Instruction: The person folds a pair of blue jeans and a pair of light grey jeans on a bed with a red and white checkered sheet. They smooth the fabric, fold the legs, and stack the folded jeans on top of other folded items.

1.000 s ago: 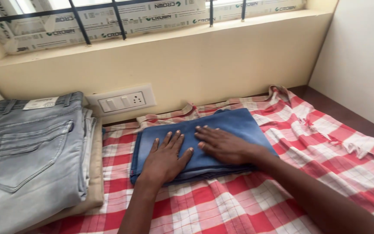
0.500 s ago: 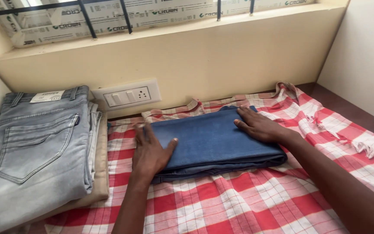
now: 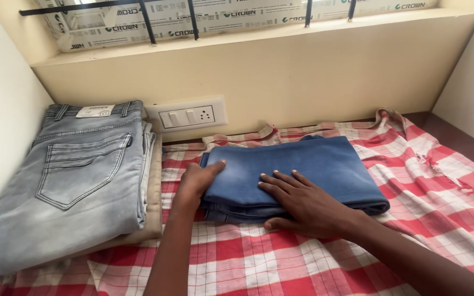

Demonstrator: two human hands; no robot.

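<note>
A folded pair of blue jeans (image 3: 303, 164) lies on a red and white checked cloth (image 3: 314, 263). My left hand (image 3: 196, 183) curls around the jeans' left edge, thumb on top and fingers tucked at the side. My right hand (image 3: 303, 203) rests flat on the front part of the jeans, fingers spread and pointing left, thumb along the front edge.
A stack of folded clothes topped by light grey jeans (image 3: 78, 175) lies to the left, against the wall. A white switch plate (image 3: 186, 116) sits on the cream wall behind. A barred window ledge (image 3: 248, 33) runs above. A white wall (image 3: 473, 82) closes the right side.
My right hand slid from the jeans' far right corner to the front middle. My left hand shifted from flat beside the left edge to gripping it.
</note>
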